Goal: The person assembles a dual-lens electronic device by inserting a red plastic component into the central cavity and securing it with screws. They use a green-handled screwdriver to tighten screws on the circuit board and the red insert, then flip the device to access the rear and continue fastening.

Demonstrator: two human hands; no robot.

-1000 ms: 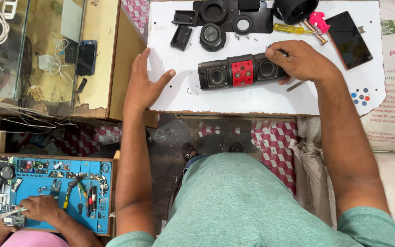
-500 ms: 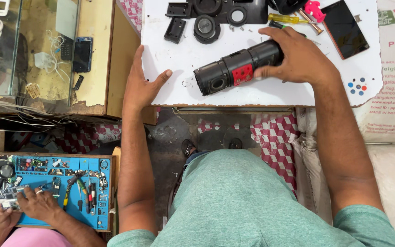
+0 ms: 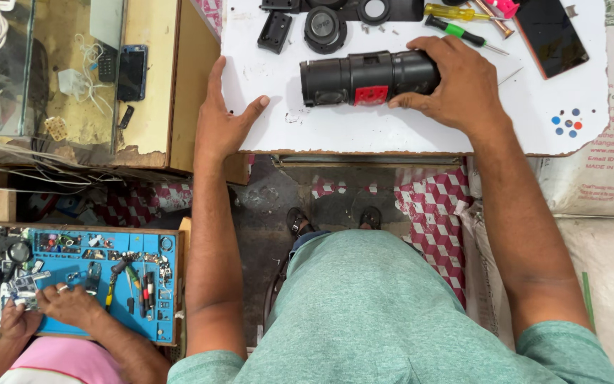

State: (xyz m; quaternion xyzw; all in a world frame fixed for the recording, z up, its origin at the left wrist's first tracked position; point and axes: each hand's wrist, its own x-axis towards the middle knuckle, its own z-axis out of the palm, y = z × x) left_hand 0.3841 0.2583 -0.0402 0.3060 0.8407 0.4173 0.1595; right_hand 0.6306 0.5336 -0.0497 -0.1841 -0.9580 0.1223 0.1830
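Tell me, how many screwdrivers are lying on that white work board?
2 in plain view, both along the top edge of the white board: a yellow-handled screwdriver and just below it a green-handled screwdriver, beside the right hand. More may lie beyond the frame's top edge.

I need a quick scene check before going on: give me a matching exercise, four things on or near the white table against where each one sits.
Things:
1. speaker
2. left hand
3. screwdriver
4. phone

Places:
A. flat on the table's left edge, holding nothing
B. lying dark side up at the table's far right
C. on its side under the right hand
D. beyond the speaker, green handle, tip pointing right

Pairs: 1-C, 2-A, 3-D, 4-B
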